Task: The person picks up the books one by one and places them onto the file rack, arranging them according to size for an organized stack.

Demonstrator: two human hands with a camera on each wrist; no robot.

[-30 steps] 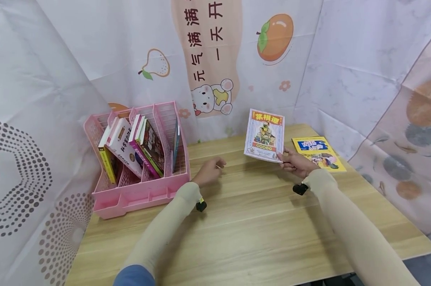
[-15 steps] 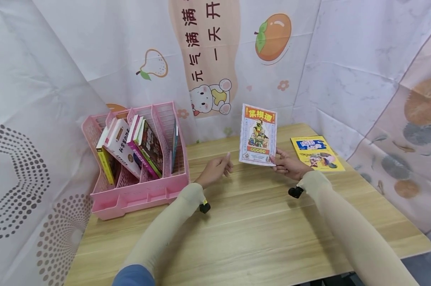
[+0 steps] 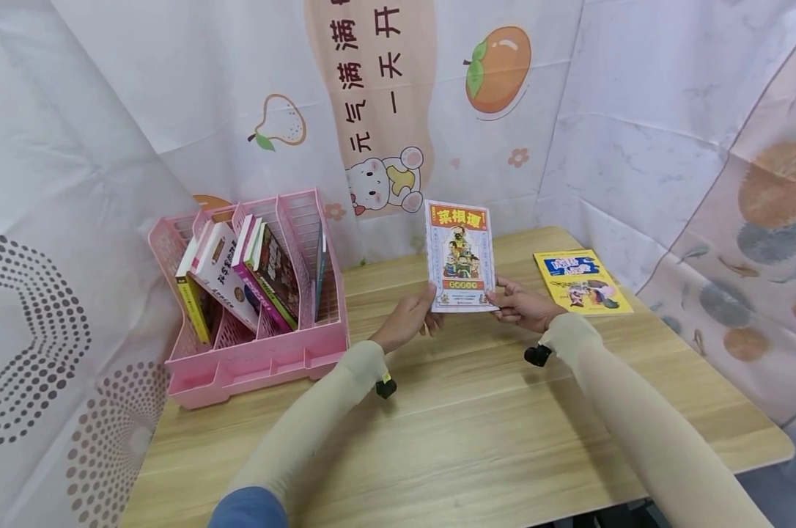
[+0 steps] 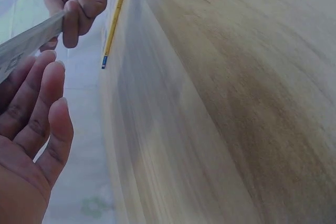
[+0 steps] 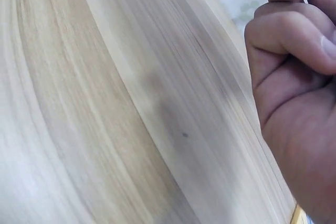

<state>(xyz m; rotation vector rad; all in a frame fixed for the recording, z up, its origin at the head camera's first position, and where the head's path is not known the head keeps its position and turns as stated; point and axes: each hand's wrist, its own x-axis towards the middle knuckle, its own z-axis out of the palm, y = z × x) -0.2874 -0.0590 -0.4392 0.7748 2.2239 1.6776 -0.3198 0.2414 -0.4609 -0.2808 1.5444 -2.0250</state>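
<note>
My right hand (image 3: 525,305) pinches the lower right corner of a thin book (image 3: 462,253) with a white-bordered cover, a red title band and cartoon figures. The book is held up above the table, its cover facing me. At its lower left corner, my left hand (image 3: 407,321) holds the edge with the thumb at the front; the other fingers (image 4: 37,98) spread loosely below and behind. From the left wrist the book (image 4: 26,45) appears edge-on, running to the right hand (image 4: 79,3). The right wrist view has my curled right hand (image 5: 294,61) with only a sliver of the book.
A pink slotted book rack (image 3: 259,359) stands at the left with several books (image 3: 229,271) leaning in it. A yellow book (image 3: 583,281) lies flat on the wooden table (image 3: 477,440) at the right. Printed cloth (image 3: 385,73) hangs behind the table.
My right hand has carried the book leftward from near the yellow book. My left hand has moved right and reached the book's lower left corner.
</note>
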